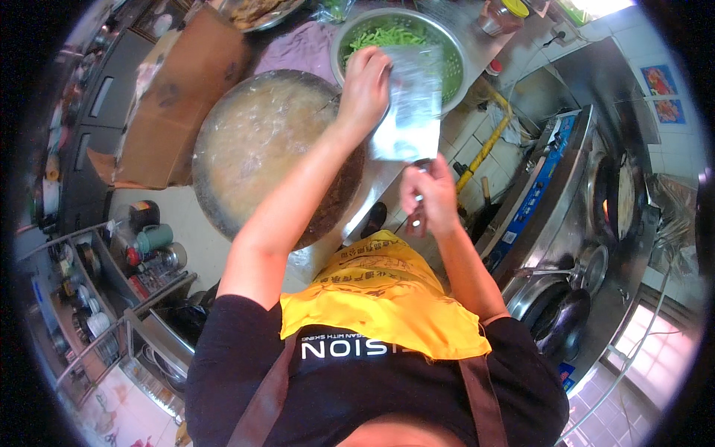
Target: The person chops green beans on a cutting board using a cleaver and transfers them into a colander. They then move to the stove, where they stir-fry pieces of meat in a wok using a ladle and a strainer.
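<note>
My right hand is closed around the brown riveted handle of a Chinese cleaver. Its broad shiny blade, a little blurred, points away from me above the near right part of a metal colander. Cut green vegetable pieces, bean-like, lie in the colander, partly hidden by the blade. My left hand has curled fingers at the blade's left side; whether they grip anything does not show. Under my left forearm is a large round chopping block, its pale top wet and worn.
Left of the block stands a cardboard box; a purple cloth lies behind it. A yellow-lidded jar stands far right. Past a yellow pipe, a stove with a lit burner and woks lines the right.
</note>
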Demonstrator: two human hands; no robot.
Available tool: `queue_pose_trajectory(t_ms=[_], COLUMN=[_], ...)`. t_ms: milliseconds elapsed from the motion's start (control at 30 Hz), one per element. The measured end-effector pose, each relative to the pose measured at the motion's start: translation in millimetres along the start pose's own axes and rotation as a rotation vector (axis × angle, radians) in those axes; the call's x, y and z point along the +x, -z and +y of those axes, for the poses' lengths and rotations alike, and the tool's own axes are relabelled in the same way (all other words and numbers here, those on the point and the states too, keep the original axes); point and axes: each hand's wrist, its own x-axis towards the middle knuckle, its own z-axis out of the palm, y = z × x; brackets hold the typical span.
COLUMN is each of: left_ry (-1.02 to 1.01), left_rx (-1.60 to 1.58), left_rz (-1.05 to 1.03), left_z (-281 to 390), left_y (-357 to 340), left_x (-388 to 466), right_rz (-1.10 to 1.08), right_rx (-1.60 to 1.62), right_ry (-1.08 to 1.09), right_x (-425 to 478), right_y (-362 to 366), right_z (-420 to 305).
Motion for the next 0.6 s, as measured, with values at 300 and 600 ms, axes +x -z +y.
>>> queue_pose_trajectory(t_ms=[300, 600], left_ry=[0.408, 1.357], left_rx=[-0.144, -0.750], left_rz=[0.058, -0.078], left_z=[6, 99], left_y=[42, 107], left_x=[1, -146], right_rz=[0.054, -0.398], right_rx=[0.091, -0.218], right_ry=[0.206, -0.078], right_x=[42, 78], right_y=[47, -57], right_z=[-11, 81])
